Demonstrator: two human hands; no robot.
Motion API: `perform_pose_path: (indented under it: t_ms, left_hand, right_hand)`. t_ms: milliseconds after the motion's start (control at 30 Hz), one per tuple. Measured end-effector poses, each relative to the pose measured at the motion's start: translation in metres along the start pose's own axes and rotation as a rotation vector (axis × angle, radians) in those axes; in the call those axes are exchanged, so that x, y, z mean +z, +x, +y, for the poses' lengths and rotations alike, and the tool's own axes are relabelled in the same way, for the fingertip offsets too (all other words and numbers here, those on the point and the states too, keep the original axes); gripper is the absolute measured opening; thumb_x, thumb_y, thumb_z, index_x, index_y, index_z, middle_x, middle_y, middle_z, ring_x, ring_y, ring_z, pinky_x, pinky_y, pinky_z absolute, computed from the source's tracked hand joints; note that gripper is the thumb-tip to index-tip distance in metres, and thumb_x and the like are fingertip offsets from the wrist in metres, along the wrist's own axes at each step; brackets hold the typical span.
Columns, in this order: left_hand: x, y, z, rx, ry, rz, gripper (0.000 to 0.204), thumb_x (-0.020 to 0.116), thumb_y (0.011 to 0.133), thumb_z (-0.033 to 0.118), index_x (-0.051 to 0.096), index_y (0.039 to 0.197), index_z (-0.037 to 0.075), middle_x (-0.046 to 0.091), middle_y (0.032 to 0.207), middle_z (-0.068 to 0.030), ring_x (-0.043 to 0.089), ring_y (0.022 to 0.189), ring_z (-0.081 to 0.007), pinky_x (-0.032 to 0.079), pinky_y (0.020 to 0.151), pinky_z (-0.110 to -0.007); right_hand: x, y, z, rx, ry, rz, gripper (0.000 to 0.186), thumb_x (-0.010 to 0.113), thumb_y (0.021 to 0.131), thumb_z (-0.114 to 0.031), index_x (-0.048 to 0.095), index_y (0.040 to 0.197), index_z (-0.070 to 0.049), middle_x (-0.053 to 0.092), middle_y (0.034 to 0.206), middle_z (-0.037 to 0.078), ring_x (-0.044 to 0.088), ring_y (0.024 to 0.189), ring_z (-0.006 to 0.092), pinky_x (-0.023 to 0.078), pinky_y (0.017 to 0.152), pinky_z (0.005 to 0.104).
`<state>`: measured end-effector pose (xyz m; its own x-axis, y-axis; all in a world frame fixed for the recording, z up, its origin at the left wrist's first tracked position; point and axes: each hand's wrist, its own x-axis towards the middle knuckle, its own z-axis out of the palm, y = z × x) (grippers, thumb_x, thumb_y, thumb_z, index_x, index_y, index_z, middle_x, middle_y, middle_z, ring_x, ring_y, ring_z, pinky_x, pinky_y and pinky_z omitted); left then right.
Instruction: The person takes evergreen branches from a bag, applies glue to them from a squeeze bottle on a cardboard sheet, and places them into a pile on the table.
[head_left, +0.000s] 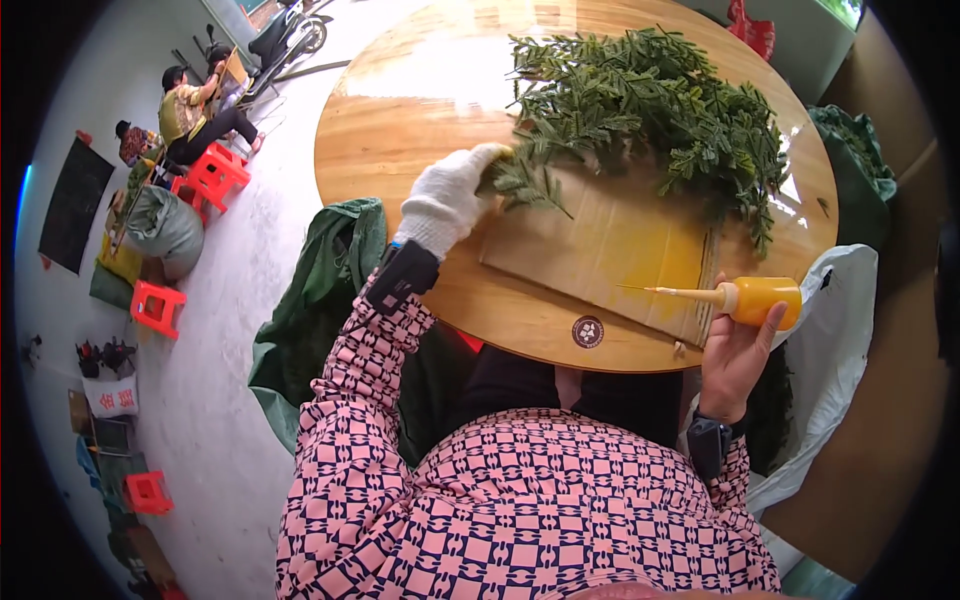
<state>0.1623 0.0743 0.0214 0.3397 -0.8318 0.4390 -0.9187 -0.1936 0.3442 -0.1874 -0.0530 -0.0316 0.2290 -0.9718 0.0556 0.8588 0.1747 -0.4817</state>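
Observation:
My left hand [452, 196], in a white knit glove, reaches over the left side of the round wooden table. Its fingers are closed on an artificial pine sprig [535, 185], whose green tip points right over a flat piece of cardboard [570, 238]. Bare, my right hand [737, 362] grips a yellow squeeze bottle [768, 300] at the table's near right edge. The bottle lies sideways, and its long thin nozzle points left above a yellow-stained patch of the cardboard. A heap of similar green sprigs [650, 105] covers the cardboard's far edge and the table beyond.
Around the wooden table [400, 130] stand a dark green sack [330, 260] on the left, a white sack [825, 320] at the near right and a green sack [860, 160] farther back. Red stools [157, 308], a stuffed sack [165, 230] and seated people [190, 110] are to the left.

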Motion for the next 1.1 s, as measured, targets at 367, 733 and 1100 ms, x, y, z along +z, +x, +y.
perform_pose_path:
  t_ms: [367, 733, 1100]
  left_hand:
    - [-0.066, -0.169, -0.083, -0.464, -0.172, 0.659, 0.047, 0.067, 0.078, 0.001, 0.055, 0.123, 0.007, 0.064, 0.111, -0.0160, 0.065, 0.099, -0.0244, 0.051, 0.087, -0.032]
    - [0.068, -0.343, -0.143, -1.073, 0.449, -0.208, 0.066, 0.064, 0.083, 0.029, 0.033, 0.141, 0.022, 0.036, 0.142, -0.0185, 0.041, 0.126, -0.0365, 0.040, 0.099, -0.045]
    - [0.031, -0.308, -0.139, -1.091, 0.225, -0.510, 0.071, 0.060, 0.085, 0.035, 0.025, 0.146, 0.026, 0.030, 0.148, -0.0185, 0.037, 0.130, -0.0370, 0.038, 0.101, -0.046]
  right_hand:
    - [-0.031, 0.017, -0.010, 0.172, 0.052, -0.187, 0.049, 0.056, 0.094, -0.034, 0.044, 0.130, -0.004, 0.053, 0.126, 0.015, 0.048, 0.119, 0.0395, 0.033, 0.109, 0.0479]
    - [-0.035, 0.031, -0.018, 0.117, -0.096, -0.171, 0.055, 0.062, 0.090, -0.031, 0.041, 0.129, 0.004, 0.049, 0.130, 0.021, 0.043, 0.124, 0.0432, 0.031, 0.111, 0.0489]
    - [-0.025, 0.028, -0.019, 0.046, -0.147, -0.118, 0.061, 0.065, 0.088, -0.032, 0.039, 0.130, 0.003, 0.047, 0.130, 0.021, 0.041, 0.124, 0.0451, 0.030, 0.111, 0.0515]
